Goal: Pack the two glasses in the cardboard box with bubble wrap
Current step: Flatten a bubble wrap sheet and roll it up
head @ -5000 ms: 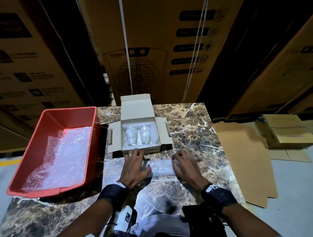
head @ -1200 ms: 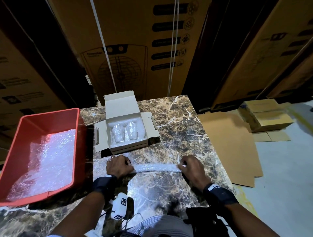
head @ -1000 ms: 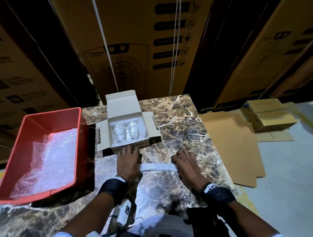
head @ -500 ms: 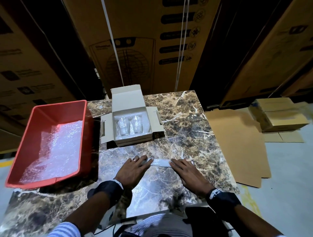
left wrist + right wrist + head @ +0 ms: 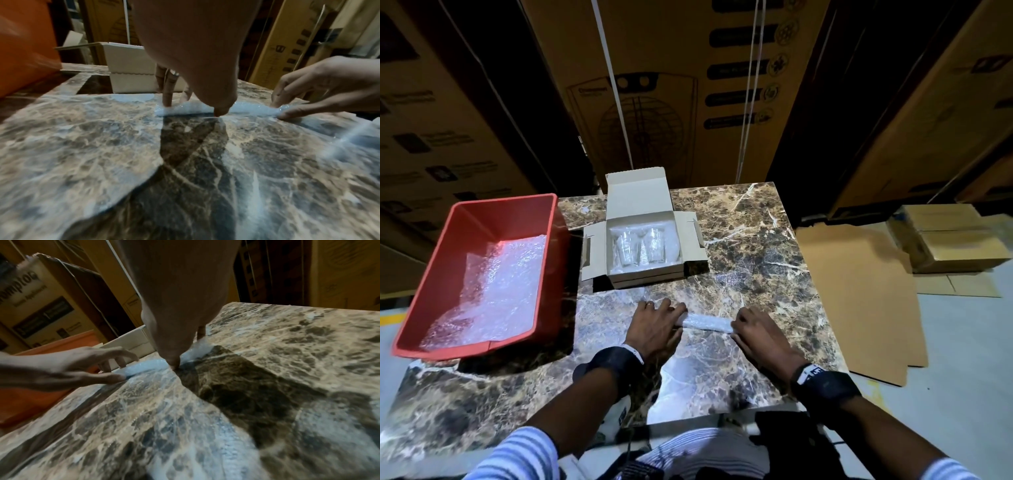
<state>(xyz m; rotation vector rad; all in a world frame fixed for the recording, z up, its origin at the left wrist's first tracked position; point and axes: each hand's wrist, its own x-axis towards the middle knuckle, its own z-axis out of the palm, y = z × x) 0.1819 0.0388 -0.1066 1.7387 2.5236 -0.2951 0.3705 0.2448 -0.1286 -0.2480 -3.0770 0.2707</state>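
An open cardboard box (image 5: 642, 192) stands on the marble table (image 5: 756, 240), lined with bubble wrap. Two clear glasses (image 5: 627, 251) (image 5: 655, 245) stand upright side by side in it. Nearer me, a narrow roll of bubble wrap (image 5: 705, 322) (image 5: 246, 108) (image 5: 144, 368) lies crosswise on the table. My left hand (image 5: 674, 317) (image 5: 193, 107) pinches its left end, fingers behind and thumb in front. Its right end is pinched by my right hand (image 5: 738, 323) (image 5: 185, 360) in the same way.
A red plastic bin (image 5: 493, 216) holding a sheet of bubble wrap (image 5: 493, 284) stands at the table's left. Tall printed cartons (image 5: 671, 85) rise behind the table. On the floor to the right lie flat cardboard sheets (image 5: 859, 291) and stacked boxes (image 5: 955, 240).
Five seconds ago the wrap was a wider piece under flat hands; it is now a narrow roll. In the last half second both hands went from flat fingers to pinching its ends.
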